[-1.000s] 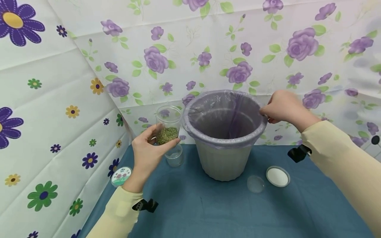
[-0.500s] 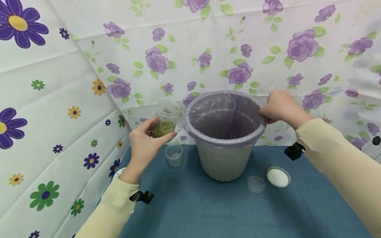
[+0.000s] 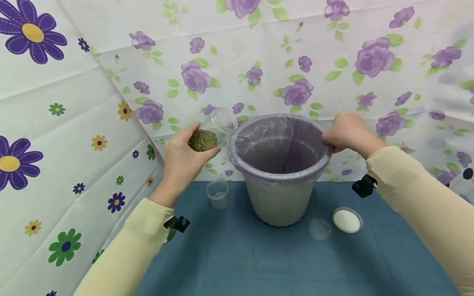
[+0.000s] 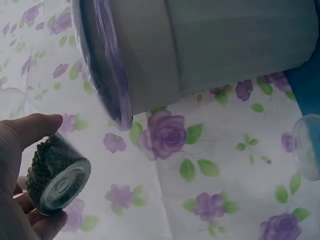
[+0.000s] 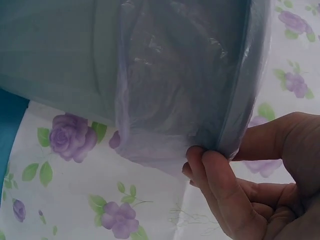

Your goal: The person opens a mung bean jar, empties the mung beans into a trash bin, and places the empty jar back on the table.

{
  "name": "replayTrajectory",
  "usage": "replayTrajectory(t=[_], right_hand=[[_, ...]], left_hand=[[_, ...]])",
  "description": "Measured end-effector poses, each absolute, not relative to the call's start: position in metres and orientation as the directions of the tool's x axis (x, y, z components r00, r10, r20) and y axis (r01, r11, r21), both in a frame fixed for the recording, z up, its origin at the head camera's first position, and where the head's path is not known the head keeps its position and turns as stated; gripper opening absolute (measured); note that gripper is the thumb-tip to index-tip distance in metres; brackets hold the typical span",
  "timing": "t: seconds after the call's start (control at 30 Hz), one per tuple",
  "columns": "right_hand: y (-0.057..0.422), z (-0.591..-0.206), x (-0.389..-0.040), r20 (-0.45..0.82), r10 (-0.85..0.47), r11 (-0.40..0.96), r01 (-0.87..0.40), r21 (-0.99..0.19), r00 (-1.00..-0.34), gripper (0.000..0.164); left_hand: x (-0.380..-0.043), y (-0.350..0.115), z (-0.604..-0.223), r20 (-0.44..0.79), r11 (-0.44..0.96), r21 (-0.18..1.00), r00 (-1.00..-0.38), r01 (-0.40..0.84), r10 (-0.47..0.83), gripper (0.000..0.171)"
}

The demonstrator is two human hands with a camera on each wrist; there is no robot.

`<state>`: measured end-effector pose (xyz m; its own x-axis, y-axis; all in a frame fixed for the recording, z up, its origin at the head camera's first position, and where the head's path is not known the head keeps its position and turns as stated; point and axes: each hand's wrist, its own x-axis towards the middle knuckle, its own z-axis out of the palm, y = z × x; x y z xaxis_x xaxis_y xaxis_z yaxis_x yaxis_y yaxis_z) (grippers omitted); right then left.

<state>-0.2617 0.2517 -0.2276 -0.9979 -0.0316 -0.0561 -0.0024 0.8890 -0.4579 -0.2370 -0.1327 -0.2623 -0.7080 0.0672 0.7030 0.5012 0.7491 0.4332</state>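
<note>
My left hand (image 3: 185,158) grips a clear plastic jar (image 3: 221,122) partly filled with green beans (image 3: 203,140). The jar is raised left of the trash can (image 3: 279,201) and tilted, its mouth toward the can's rim. In the left wrist view the jar's base (image 4: 65,186) shows between thumb and fingers. A thin purple trash bag (image 3: 272,123) lines the can and folds over its rim. On the right side, my right hand (image 3: 349,133) pinches the rim and the bag's folded edge (image 5: 155,145) between thumb and fingers.
An empty clear cup (image 3: 218,195) stands on the blue cloth (image 3: 244,263) left of the can. A clear lid (image 3: 320,230) and a shallow dish with white contents (image 3: 347,220) lie front right. Flowered sheets (image 3: 148,74) hang behind and at left.
My left hand has risen and tipped the jar toward the trash can, so the beans have shifted inside it. The right hand keeps its place on the rim.
</note>
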Motion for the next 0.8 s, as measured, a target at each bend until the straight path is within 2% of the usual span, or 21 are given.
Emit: replayTrajectory(t=[0.23,0.57,0.8], right_hand=[[0.251,-0.229,-0.264,-0.057,-0.008,0.882,0.02,-0.471,-0.998,0.019],[0.251,-0.228,-0.264,-0.056,-0.002,0.88,0.025,-0.475,-0.998,0.016],[0.252,-0.227,-0.263,-0.067,0.006,0.875,0.038,-0.482,-0.998,0.016]], left_hand=[[-0.247,-0.123,-0.255,0.747,0.821,0.261,-0.645,0.508,0.161,0.073],[-0.256,-0.114,-0.257,0.752,0.839,0.125,-0.602,0.53,0.268,0.075],[-0.261,-0.106,-0.252,0.775,0.82,0.05,-0.54,0.57,0.328,0.072]])
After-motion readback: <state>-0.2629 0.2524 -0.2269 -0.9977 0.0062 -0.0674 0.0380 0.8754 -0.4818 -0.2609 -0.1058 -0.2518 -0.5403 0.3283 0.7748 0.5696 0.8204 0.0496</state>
